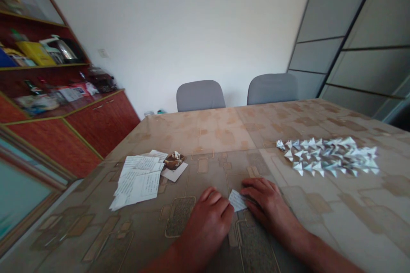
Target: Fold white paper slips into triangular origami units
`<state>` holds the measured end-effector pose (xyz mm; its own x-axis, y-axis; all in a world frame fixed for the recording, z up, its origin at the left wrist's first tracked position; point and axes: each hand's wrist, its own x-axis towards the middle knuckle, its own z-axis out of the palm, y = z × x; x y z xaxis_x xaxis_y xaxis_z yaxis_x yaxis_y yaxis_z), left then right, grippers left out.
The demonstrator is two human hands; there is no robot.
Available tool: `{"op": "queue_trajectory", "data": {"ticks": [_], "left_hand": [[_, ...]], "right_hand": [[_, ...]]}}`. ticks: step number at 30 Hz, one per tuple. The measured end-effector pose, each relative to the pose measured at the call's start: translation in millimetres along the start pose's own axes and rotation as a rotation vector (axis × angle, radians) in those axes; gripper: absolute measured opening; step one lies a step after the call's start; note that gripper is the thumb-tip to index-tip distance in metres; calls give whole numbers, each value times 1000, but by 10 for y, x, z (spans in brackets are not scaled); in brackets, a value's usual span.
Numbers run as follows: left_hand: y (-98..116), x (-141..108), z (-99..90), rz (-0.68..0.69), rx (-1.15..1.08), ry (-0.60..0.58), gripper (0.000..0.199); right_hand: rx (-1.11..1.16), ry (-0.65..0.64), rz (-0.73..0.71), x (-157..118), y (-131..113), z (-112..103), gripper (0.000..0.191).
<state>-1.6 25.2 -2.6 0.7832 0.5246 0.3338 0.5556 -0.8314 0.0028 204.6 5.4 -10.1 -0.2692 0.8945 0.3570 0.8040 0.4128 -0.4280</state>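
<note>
You are grasping 1 small paper (237, 200) between your left hand (209, 215) and right hand (268, 202); folded pieces (328, 153) are sitting in rows farther right on the table (192, 132).

White paper (237, 201) (dark print), brown-patterned tablecloth (211, 130), 2 grey chairs (200, 96)

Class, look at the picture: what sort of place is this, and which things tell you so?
Probably a dining room in a home: there is a large table with a patterned top, grey chairs along its far side, and a reddish cabinet with loaded shelves.
</note>
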Motion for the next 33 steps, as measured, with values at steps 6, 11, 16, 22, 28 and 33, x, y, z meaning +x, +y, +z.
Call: {"op": "queue_trajectory", "data": {"ticks": [6, 11, 16, 22, 28, 33], "left_hand": [[-2, 28, -13, 23, 36, 23, 9], [-19, 47, -10, -60, -42, 76, 16], [-30, 39, -63, -346, -358, 105, 15], [27, 66, -136, -260, -485, 192, 7], [67, 95, -91, -199, -466, 292, 12], [15, 105, -107, -264, -500, 285, 14]], "right_hand": [[31, -3, -61, 15, 31, -25, 25], [56, -41, -156, 40, -30, -137, 11], [9, -42, -188, 51, -144, -224, 10], [35, -34, -158, 17, -230, -219, 14], [2, -32, -192, -5, -326, -223, 13], [-17, -50, -177, 23, -288, -290, 16]]}}
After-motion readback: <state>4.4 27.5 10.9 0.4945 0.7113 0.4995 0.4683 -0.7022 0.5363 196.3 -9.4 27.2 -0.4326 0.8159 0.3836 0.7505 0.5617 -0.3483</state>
